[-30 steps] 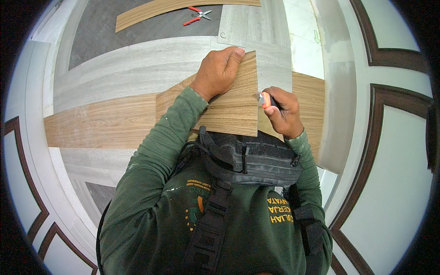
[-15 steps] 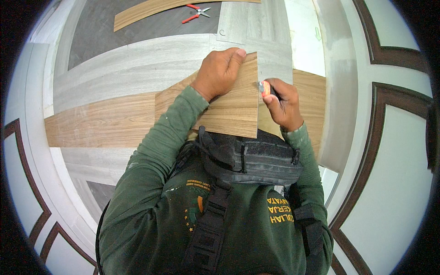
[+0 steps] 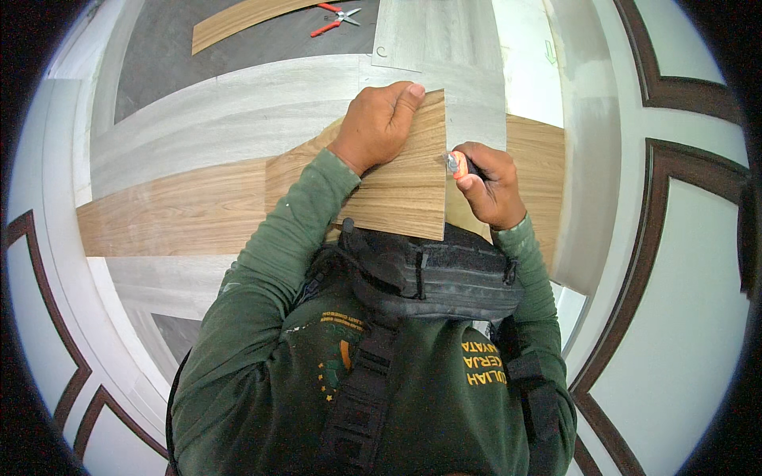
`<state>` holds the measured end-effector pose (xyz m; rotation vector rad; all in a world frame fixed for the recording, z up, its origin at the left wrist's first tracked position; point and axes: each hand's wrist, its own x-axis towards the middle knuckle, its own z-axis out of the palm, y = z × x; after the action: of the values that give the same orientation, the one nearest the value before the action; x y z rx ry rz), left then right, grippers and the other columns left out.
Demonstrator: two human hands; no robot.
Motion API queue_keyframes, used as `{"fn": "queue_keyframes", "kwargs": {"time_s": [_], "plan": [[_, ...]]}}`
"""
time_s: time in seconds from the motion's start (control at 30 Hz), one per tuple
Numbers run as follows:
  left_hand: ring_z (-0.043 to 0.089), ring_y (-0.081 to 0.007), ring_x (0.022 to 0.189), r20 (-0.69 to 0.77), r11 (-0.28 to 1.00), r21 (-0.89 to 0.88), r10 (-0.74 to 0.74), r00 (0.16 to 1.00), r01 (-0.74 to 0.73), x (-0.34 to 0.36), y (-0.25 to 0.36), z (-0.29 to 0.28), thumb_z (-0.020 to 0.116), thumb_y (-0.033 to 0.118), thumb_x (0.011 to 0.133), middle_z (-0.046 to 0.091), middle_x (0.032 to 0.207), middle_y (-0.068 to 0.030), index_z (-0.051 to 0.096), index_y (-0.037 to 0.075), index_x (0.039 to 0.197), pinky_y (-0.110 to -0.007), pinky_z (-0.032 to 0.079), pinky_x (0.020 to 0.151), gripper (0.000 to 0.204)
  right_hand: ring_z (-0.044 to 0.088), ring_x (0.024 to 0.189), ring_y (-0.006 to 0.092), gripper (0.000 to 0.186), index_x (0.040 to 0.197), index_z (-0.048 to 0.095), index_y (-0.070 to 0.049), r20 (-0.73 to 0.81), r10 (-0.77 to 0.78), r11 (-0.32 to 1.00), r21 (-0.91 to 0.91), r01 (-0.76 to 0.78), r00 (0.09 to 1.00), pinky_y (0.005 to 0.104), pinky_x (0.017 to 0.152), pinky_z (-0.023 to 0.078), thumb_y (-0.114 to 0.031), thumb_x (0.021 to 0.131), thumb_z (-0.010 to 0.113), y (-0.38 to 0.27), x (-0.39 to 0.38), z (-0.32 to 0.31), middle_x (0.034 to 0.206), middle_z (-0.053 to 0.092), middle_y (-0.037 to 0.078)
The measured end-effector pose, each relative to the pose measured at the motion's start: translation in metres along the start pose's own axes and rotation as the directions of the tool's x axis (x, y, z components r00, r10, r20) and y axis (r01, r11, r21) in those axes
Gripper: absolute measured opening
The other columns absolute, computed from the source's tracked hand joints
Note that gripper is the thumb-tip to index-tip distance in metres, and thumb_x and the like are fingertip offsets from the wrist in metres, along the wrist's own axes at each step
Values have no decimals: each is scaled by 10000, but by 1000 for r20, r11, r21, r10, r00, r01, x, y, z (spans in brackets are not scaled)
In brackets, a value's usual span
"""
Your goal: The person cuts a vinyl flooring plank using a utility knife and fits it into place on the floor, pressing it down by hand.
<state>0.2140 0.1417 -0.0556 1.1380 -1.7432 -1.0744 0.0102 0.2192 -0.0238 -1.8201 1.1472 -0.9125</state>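
A brown wood-grain floor plank (image 3: 397, 198) is raised off the floor in front of my body, tilted, its straight cut edge facing right. My left hand (image 3: 379, 123) grips its far edge, thumb on top and the other fingers hidden. Closed in a fist, my right hand (image 3: 496, 181) holds a small orange-and-black cutter knife (image 3: 459, 164). Its metal tip is at the plank's right edge; whether it touches is too small to tell.
Red-handled snips (image 3: 337, 18) lie on dark underlay (image 3: 246, 59) beside another brown plank (image 3: 238, 24). Grey planks (image 3: 222, 103) and a brown row (image 3: 171, 208) cover the floor. A black bag (image 3: 436, 278) hangs at my front. Panelled walls (image 3: 683, 278) stand on both sides.
My right hand has slid the knife slightly nearer to me along the plank's right edge. My left hand keeps its hold on the plank, almost unmoved.
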Motion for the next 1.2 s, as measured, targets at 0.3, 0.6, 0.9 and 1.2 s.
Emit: {"fn": "queue_keyframes", "kwargs": {"time_s": [0.3, 0.6, 0.9, 1.2], "plan": [[609, -340, 611, -19, 1000, 10, 16, 1000, -16, 0, -1, 0, 429, 341, 1015, 608, 678, -233, 643, -12, 901, -408, 466, 597, 428, 545, 580, 244, 259, 902, 643, 30, -18, -66, 997, -27, 66, 998, 335, 537, 422, -215, 820, 645, -1, -1, 2, 702, 576, 133], [615, -372, 599, 29, 1000, 5, 8, 1000, -8, -4, -2, 5, 450, 352, 1001, 614, 648, -215, 672, 12, 896, -427, 481, 575, 419, 561, 620, 174, 286, 916, 643, 31, -57, 21, 1000, -20, -22, 998, 318, 549, 429, -251, 874, 636, 6, 5, 1, 710, 591, 122], [626, -387, 613, 5, 1000, 14, -4, 1000, 4, -1, -2, 4, 448, 349, 999, 624, 661, -221, 677, 13, 918, -437, 487, 585, 414, 569, 608, 233, 291, 910, 647, 27, -1, -20, 999, -25, 20, 1000, 329, 555, 441, -259, 856, 644, 1, 0, -1, 723, 601, 138], [522, -249, 560, -14, 1000, 1, 23, 1000, -23, 0, -6, 2, 412, 326, 1026, 571, 635, -201, 618, -22, 878, -384, 434, 579, 431, 583, 606, 249, 288, 903, 644, 21, -77, -27, 999, -43, 23, 997, 331, 560, 453, -264, 860, 658, 9, 5, 7, 729, 607, 144]]}}
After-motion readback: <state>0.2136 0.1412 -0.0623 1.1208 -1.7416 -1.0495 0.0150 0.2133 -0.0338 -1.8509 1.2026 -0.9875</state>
